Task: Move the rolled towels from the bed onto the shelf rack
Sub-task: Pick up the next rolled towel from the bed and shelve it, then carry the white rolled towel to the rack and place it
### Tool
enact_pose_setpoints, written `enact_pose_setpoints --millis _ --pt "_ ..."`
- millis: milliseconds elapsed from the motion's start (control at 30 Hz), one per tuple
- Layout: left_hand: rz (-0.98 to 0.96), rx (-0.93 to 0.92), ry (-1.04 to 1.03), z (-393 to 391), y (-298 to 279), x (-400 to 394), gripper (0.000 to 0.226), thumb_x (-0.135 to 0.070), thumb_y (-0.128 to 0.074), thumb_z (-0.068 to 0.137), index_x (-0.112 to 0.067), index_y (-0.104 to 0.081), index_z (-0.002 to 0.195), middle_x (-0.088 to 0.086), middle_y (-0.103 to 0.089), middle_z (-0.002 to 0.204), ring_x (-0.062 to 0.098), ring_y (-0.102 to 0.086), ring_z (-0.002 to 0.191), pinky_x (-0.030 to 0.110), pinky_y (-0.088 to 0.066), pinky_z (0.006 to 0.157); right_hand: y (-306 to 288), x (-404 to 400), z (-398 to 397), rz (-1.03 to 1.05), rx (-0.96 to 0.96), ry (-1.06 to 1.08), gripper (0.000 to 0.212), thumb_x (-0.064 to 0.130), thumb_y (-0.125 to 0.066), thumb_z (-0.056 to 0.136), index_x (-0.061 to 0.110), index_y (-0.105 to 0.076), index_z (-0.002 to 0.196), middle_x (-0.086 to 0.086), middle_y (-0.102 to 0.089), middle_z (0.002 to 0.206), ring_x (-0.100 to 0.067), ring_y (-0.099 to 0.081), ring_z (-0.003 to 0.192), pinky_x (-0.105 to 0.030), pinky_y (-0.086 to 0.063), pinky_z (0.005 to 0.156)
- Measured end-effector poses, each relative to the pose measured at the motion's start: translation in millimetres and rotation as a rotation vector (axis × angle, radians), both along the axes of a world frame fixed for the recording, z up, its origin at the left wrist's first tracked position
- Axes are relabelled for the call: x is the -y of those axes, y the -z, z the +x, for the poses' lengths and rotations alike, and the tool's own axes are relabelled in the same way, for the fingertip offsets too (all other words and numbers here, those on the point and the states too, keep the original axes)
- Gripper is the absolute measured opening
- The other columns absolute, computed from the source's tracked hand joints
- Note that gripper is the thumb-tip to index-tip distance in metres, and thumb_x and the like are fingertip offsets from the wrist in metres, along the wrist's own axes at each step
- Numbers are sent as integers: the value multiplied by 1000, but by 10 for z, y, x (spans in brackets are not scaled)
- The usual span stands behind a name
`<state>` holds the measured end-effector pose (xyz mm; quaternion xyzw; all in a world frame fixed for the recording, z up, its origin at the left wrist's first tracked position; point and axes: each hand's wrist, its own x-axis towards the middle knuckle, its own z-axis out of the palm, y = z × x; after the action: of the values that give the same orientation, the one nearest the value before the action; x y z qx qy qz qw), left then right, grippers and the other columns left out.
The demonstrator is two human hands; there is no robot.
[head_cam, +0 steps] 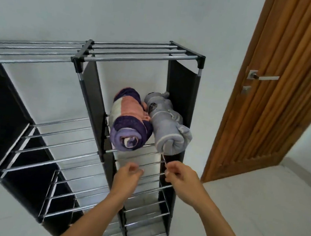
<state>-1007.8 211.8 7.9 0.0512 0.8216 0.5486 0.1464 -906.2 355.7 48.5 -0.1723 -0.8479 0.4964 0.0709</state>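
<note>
**Two rolled towels on shelf rack, hands below**

Forearms, two, bare, enter from the bottom edge and reach up to the rack front.

Shelf rack (pixel 138 57): black frame and fabric side panels, silver rod tiers, two bays, standing against a white wall.

Wooden door (pixel 283 94): ribbed, brown, metal lever handle, right of the rack.

Striped towel (pixel 128 122): rolled, purple, pink and white; lies on an upper tier of the right bay, its end facing forward.

Grey towel (pixel 169 127): rolled, touching the striped one on its right, same tier.

Right hand (pixel 180 177): fingers pinching a thin white thread (pixel 163 160) hanging from the grey roll.

Left hand (pixel 129 173): fingers loosely curled, grasping nothing, just below the striped roll.
</note>
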Motion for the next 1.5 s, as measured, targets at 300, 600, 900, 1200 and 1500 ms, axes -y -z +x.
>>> enact_pose_setpoints --millis 300,600,900,1200,1500 --pt "-89 24 1122 1313 -9 -986 13 -22 -62 89 -22 -60 76 1 -65 86 14 -61 72 24 -42 61 216 386 2353 -138 -37 897 8 19 -58 91 21 -62 97 2 -66 88 -10 -68 77 -30 -52 75" --pt "-223 -7 2096 4302 416 -243 9 -15 -60 90 -13 -60 81 6 -59 79 11 -54 65 13 -40 51 634 2976 5193 -470 -256 2105 17 11 -57 91 9 -57 109 -11 -64 95 -21 -61 77 -30 -48 68" --pt "-436 -48 2571 6639 685 1087 8 -21 -59 92 -14 -61 90 4 -61 85 14 -60 71 19 -44 56 1194 5033 6274 -689 -517 2619 18 9 -58 90 5 -58 108 -14 -64 93 -25 -61 76 -31 -48 64" --pt "-550 279 2324 8357 761 1651 10 -25 -58 94 -16 -56 89 4 -58 94 17 -58 81 28 -45 60 1231 5583 7778 -624 -489 2696 10 7 -58 91 7 -57 100 -9 -58 76 -15 -55 53 -22 -42 47" --pt "-785 733 1768 9413 1082 660 76 -60 -65 77 -17 -46 136 17 -50 139 41 -47 126 63 -45 89 1215 4711 9126 -581 -362 2541 29 15 -60 88 10 -55 116 -7 -63 93 -20 -62 81 -32 -49 68"
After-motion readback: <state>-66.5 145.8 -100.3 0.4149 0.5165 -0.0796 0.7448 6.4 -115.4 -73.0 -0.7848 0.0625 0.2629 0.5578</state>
